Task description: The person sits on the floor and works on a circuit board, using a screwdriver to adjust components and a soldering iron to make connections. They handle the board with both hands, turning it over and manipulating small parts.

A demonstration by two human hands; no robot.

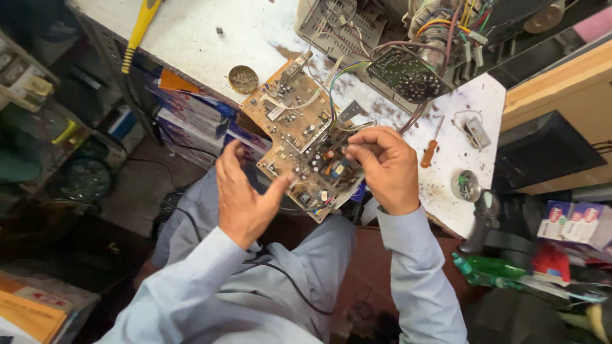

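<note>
Left hand (245, 194): my thumb steadies the circuit board's (299, 137) near edge.
Right hand (382, 169): my fingers pinch its far components.
Screwdriver (430, 148): just beyond, on counter (255, 32).

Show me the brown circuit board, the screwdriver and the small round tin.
Circuit board (290, 118), head view, bare upper part.
Screwdriver (428, 153), head view, orange handle.
Round tin (243, 78), head view, its middle.

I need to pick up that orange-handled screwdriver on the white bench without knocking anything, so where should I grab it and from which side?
Grip the orange handle, not the thin shaft. The screwdriver lies flat on the white bench, handle end nearer the bench edge and just beside the right hand. Coming from above looks best, fingers across the handle, since a small round tin sits close to its right.
</note>
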